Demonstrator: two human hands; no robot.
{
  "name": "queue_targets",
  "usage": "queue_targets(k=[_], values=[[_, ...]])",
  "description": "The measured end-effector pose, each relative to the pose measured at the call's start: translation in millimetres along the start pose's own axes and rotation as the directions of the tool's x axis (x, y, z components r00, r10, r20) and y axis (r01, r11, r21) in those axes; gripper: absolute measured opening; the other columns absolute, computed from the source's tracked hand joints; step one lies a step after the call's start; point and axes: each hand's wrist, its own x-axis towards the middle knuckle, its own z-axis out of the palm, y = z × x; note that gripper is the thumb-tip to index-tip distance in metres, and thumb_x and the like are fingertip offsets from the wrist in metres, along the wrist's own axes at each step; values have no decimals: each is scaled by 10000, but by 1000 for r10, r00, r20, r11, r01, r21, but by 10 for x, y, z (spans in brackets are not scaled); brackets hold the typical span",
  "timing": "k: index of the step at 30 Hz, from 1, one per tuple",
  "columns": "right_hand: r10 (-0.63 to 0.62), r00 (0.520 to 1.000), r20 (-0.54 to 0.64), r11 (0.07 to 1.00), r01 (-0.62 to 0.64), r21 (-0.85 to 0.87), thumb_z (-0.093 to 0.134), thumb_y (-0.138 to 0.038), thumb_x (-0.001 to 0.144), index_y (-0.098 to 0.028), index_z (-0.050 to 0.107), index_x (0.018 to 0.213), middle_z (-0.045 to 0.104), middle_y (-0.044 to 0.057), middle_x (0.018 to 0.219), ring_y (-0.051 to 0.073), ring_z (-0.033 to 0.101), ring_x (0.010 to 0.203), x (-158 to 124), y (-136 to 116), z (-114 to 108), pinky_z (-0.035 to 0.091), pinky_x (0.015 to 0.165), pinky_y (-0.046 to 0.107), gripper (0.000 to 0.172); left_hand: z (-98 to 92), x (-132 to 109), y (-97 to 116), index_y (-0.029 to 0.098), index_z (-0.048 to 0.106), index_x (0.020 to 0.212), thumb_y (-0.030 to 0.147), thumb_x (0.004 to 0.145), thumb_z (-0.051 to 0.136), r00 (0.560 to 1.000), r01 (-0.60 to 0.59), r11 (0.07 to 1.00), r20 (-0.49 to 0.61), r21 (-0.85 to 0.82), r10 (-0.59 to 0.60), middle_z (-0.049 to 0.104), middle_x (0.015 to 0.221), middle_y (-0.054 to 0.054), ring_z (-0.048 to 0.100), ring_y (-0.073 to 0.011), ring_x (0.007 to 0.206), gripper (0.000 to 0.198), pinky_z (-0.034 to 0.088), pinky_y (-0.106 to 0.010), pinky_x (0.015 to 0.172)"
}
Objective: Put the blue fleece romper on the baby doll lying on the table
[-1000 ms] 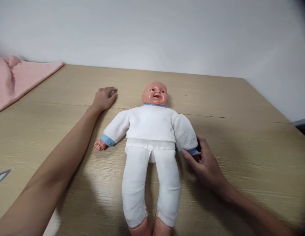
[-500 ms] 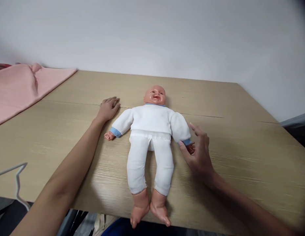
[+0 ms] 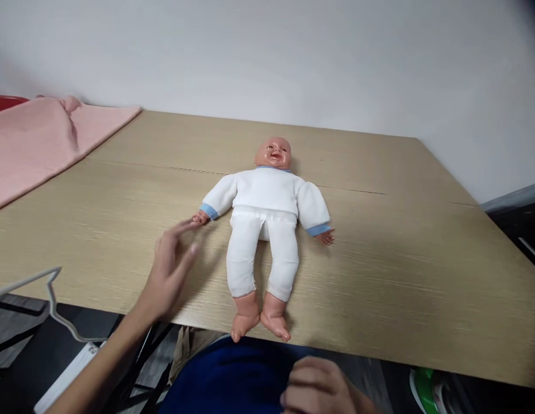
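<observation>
A baby doll [image 3: 266, 192] in a white top and white trousers with blue cuffs lies on its back on the wooden table, arms spread and bare feet at the near edge. My left hand [image 3: 170, 267] is open, its fingers stretched out. Its fingertips are at the doll's hand on the left side; whether they touch it I cannot tell. Down by my lap, in front of the table edge, my right hand [image 3: 319, 386] has its fingers curled in, with nothing visible in them.
A pink cloth [image 3: 38, 144] covers the table's far left. At the near left edge sticks out a white wire hanger [image 3: 54, 293], above a dark chair. A green and white round object [image 3: 423, 391] is below the table at the lower right. A white wall stands behind.
My right hand has left the doll's hand and dropped towards my lap, its fingers curling. My left hand has moved back from beside the doll's arm to its hand. The view has shifted.
</observation>
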Motion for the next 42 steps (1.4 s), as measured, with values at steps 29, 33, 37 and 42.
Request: queue_targets(k=[29,33,37,42], values=[[709,671,-218,630,-741,-233,545,-470,1133,-201,825,1386,863,178,1350,430,825,1272,-1230,741,995,655,1128,673,463,482,-583,262,235,328,1810,465,1138,683,913,-384,862,274,330,302,692,1599,-153,609,-388,1421,794,484,-569,1206],[611,755,-240,728,-654,-204,633,-304,1087,-342,805,1233,899,77,1108,343,876,1026,-1025,431,753,741,926,495,229,495,-593,255,228,335,1801,496,1140,682,914,-385,862,264,330,308,678,1619,-162,613,-402,1419,793,483,-594,1202],[458,854,-248,842,-506,-186,619,-148,1048,-312,719,1162,814,22,944,215,819,790,-631,-54,410,716,691,326,223,472,-608,241,214,381,1765,461,1130,708,902,-417,864,244,283,355,664,1601,-181,626,-394,1427,756,489,-587,1202],[181,919,-351,934,-272,-230,599,-103,1034,-246,718,1206,731,23,793,190,693,613,-80,-429,3,690,568,341,254,371,-738,326,268,593,1568,300,1134,685,891,-439,897,155,54,427,648,1488,-131,613,-322,1399,445,474,-485,1206]])
